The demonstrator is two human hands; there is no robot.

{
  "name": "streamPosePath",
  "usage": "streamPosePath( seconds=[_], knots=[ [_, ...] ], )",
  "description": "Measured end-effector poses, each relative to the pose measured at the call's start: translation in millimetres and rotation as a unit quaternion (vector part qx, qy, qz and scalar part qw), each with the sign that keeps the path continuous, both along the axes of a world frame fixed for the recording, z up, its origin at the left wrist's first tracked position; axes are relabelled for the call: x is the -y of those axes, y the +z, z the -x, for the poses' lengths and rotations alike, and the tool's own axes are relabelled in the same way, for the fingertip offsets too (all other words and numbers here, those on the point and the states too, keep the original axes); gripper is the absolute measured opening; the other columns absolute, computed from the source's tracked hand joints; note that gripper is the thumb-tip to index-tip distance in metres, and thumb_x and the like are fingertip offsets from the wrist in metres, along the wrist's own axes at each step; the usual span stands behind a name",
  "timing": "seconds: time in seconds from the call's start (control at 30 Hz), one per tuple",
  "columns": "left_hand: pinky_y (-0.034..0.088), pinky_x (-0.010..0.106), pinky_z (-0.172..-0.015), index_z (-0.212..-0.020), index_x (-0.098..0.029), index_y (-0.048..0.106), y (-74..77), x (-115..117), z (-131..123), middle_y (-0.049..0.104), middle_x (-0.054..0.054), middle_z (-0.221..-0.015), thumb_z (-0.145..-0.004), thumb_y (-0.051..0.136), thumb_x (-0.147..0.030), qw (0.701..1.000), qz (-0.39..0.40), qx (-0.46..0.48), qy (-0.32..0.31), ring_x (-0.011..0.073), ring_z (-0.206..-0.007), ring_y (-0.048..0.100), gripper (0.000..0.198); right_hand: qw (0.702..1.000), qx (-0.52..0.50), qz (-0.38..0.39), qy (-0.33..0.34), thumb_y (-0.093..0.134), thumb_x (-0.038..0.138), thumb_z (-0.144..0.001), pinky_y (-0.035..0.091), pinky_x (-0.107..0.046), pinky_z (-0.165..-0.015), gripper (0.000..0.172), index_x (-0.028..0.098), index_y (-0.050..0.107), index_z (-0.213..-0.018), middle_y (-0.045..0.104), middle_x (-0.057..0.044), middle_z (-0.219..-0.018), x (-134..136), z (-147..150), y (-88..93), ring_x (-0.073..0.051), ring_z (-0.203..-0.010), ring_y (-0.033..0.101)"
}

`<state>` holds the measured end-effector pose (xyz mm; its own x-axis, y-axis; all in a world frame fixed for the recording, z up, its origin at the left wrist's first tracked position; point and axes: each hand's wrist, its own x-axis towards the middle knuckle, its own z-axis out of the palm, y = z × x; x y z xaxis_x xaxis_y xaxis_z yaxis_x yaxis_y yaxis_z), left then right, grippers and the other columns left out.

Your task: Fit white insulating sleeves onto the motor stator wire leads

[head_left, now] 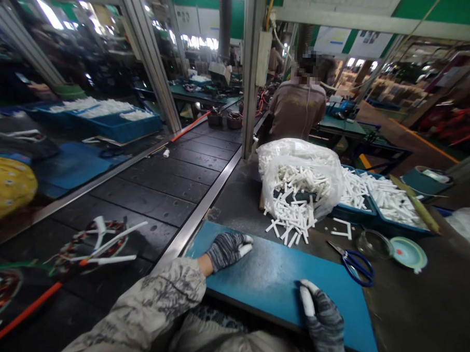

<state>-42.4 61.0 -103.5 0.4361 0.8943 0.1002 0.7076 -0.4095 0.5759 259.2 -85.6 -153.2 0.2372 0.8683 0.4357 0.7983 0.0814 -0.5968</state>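
Note:
My left hand [228, 252], in a grey striped glove with white fingertips, rests on the left part of a blue mat [270, 271]. Its fingers lie stretched on the mat, and no object shows in them. At the mat's near right edge is my right hand [324, 317], gloved alike, fingers extended and nothing visible in its grasp. Beyond the mat, short white tubes [297, 220] spill from a clear plastic bag [302, 148]. Scissors with blue handles [357, 267] lie at the mat's right edge.
A dark conveyor [156, 188] on my left carries wound copper coils [94, 242] with white tubes. Blue bins [384, 219] of tubes stand behind a glass jar [374, 244] and a pale green dish [408, 253]. A metal post [250, 73] rises ahead; a person [298, 106] sits beyond.

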Motion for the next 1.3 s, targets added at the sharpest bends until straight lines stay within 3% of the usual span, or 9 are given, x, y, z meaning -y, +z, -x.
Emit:
streamPosePath(
  seconds=[0.27,0.73,0.87,1.3],
  knots=[
    [0.059,0.026,-0.076,-0.112,-0.027,0.084,1.0,1,0,0.082,0.001,-0.081,-0.102,0.057,-0.035,1.000,-0.024,0.006,0.000,0.0187,-0.072,0.076,0.031,1.000,-0.009,0.025,-0.005,0.049,0.076,-0.102,0.068,-0.045,-0.090,0.063,0.024,0.085,-0.106,0.085,-0.012,-0.105,-1,-2,1.3,-0.031,-0.092,0.082],
    [0.060,0.027,-0.082,-0.116,-0.024,0.083,-12.3,-6,2,0.083,0.003,-0.084,-0.101,0.065,-0.037,1.000,-0.008,-0.006,-0.002,0.0172,-0.075,0.076,0.027,1.000,0.016,0.009,0.012,0.050,0.065,-0.107,0.069,-0.047,-0.086,0.053,0.024,0.084,-0.108,0.085,-0.011,-0.105,-1,-2,2.5,-0.031,-0.090,0.082],
    [0.061,0.027,-0.083,-0.116,-0.024,0.083,-10.4,-6,3,0.084,0.003,-0.091,-0.101,0.065,-0.037,1.000,-0.003,0.008,-0.004,0.0172,-0.076,0.077,0.027,1.000,0.016,0.007,0.006,0.050,0.065,-0.107,0.069,-0.049,-0.084,0.053,0.024,0.084,-0.107,0.085,-0.011,-0.104,-2,0,4.8,-0.032,-0.089,0.083],
    [0.061,0.026,-0.082,-0.117,-0.025,0.083,-8.7,-13,1,0.082,0.002,-0.083,-0.102,0.064,-0.037,1.000,-0.014,-0.009,0.000,0.0175,-0.074,0.076,0.027,1.000,0.014,0.022,0.003,0.047,0.067,-0.107,0.068,-0.044,-0.087,0.055,0.027,0.084,-0.109,0.085,-0.008,-0.106,-8,0,6.3,-0.028,-0.091,0.082]
  ],
)
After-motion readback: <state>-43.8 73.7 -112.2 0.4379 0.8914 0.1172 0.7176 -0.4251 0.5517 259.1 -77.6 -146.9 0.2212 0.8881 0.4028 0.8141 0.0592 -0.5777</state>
